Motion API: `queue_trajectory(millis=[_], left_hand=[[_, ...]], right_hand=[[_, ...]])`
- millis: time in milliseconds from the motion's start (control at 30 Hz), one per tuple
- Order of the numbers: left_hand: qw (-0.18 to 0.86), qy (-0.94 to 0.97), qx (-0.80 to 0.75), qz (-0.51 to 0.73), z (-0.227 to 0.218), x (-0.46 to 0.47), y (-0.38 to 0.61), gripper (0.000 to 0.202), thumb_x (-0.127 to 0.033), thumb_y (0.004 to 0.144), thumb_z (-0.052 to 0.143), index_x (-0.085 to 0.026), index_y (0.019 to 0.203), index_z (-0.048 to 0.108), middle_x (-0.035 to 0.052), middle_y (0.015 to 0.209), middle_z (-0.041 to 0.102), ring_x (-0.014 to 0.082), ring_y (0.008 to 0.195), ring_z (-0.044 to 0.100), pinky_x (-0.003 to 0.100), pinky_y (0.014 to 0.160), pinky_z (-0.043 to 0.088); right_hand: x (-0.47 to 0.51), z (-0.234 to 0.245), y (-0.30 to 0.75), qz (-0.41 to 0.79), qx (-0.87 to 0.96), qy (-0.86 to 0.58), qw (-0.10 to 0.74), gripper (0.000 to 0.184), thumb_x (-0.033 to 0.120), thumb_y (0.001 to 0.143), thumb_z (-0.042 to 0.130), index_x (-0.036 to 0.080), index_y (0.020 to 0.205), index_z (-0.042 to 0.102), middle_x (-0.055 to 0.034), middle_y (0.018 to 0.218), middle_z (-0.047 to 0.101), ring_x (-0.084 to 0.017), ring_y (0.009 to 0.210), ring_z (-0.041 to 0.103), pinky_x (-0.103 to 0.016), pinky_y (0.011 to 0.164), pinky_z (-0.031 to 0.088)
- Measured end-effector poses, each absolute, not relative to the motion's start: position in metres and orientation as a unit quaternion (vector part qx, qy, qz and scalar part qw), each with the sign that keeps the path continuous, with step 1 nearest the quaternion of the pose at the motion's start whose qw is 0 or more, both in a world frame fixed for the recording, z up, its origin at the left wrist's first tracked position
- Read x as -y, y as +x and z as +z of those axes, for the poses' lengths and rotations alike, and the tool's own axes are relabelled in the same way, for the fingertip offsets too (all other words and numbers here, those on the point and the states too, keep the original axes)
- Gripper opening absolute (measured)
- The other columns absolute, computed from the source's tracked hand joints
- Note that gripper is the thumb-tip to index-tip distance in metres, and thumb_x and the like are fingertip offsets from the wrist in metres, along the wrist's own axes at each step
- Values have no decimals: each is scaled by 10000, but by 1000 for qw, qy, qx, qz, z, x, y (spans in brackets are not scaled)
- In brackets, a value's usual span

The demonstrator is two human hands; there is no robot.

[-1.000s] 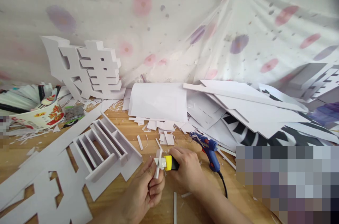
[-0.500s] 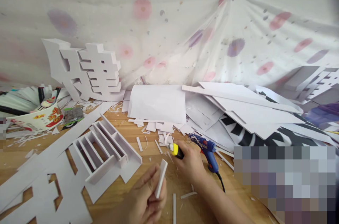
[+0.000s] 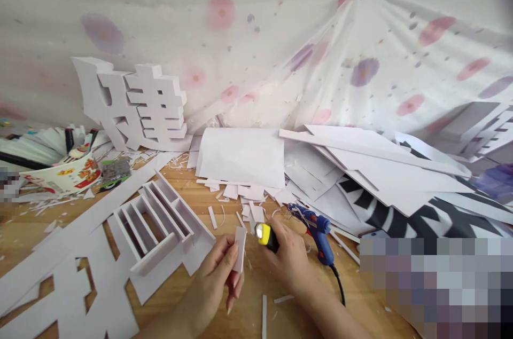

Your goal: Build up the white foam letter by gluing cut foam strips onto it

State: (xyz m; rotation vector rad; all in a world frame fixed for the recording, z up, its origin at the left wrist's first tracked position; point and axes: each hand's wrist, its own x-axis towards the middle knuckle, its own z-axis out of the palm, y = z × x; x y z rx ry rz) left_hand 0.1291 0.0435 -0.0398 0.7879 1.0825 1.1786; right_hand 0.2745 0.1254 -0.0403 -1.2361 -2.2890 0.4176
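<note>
Between the thumb and fingers of my left hand (image 3: 218, 269) is a small white foam board strip (image 3: 240, 250), held upright with its broad face showing. My right hand (image 3: 289, 253) is wrapped round a yellow-and-black utility knife (image 3: 265, 236), its metal end pointing left towards the strip but apart from it. The blade itself is hard to make out. A blue glue gun (image 3: 320, 237) lies just right of my right hand. Left of my hands, upright white walls form a slatted frame (image 3: 154, 221) on a flat cut-out character (image 3: 108, 285).
Foam scraps (image 3: 236, 191) litter the wood table (image 3: 240, 317). At the back stand a white raised character (image 3: 150, 107) and a curved white sheet (image 3: 242, 157). Stacked boards (image 3: 385, 168) cover the right side. A paper bowl (image 3: 68, 174) sits at the left.
My left hand has shifted up and left, turning the strip so its broad face shows. My right hand and the knife have moved slightly down. The view has shifted a little.
</note>
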Motion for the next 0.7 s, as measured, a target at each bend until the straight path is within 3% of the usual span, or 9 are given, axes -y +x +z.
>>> queue_trajectory(millis=[100, 300, 700], left_hand=[[675, 274, -433, 531, -34, -44, 129, 337, -515, 785, 520, -205, 698, 419, -85, 486, 313, 52, 384, 279, 148, 327, 221], [710, 223, -410, 527, -29, -45, 127, 352, -492, 735, 597, -198, 692, 408, -95, 494, 282, 31, 385, 223, 161, 362, 133], [725, 247, -365, 529, -28, -44, 126, 359, -454, 814, 529, -184, 653, 354, -86, 515, 269, 35, 421, 217, 187, 410, 145]], right_hand=[[-118, -40, 272, 138, 878, -383, 251, 140, 117, 577, 474, 205, 675, 427, 1, 664, 549, -151, 601, 484, -235, 551, 276], [-113, -44, 267, 95, 888, -367, 260, 105, 125, 595, 486, 201, 634, 424, 13, 615, 530, -138, 562, 455, -243, 532, 239], [-116, -40, 269, 57, 861, -417, 287, 154, 96, 507, 451, 202, 618, 466, 12, 596, 563, -133, 540, 463, -236, 521, 224]])
